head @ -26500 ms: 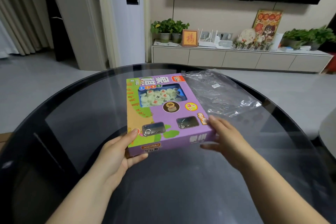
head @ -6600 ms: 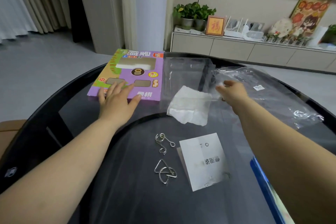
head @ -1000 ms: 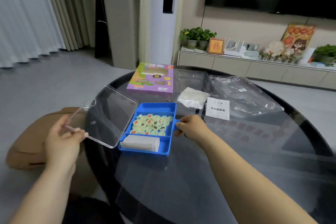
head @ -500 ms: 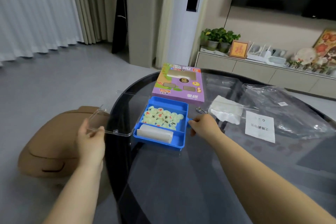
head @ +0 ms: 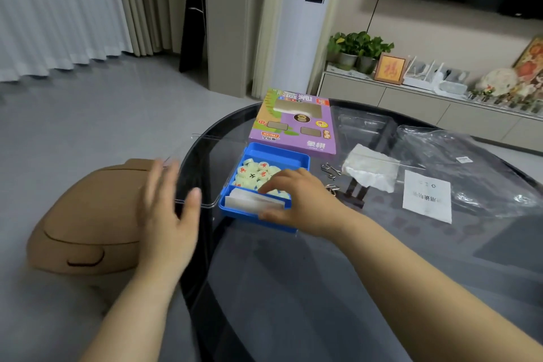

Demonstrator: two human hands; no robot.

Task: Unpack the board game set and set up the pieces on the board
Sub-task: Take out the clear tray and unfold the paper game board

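An open blue plastic case (head: 276, 153) sits near the left edge of the round dark glass table (head: 293, 288). Its far compartment holds several pale round game pieces (head: 252, 173) with red and black characters. A folded white sheet (head: 244, 201) fills the near compartment. My right hand (head: 296, 200) reaches into the case, fingers and thumb closed around the sheet's right end. The clear hinged lid (head: 211, 167) lies flat to the left, hanging past the table edge. My left hand (head: 169, 214) hovers blurred beside the lid's near corner, fingers spread, holding nothing.
The purple game box (head: 293, 126) lies just behind the case. To the right are a clear blister tray (head: 364, 126), metal ring puzzles (head: 330, 170), a crumpled white wrapper (head: 368, 167), a printed leaflet (head: 426, 195) and a plastic bag (head: 470, 167). A brown seat (head: 88, 214) stands left of the table.
My left hand has let go of the clear lid, which now lies flat open. My right hand moved from the case's right edge onto the folded sheet inside.
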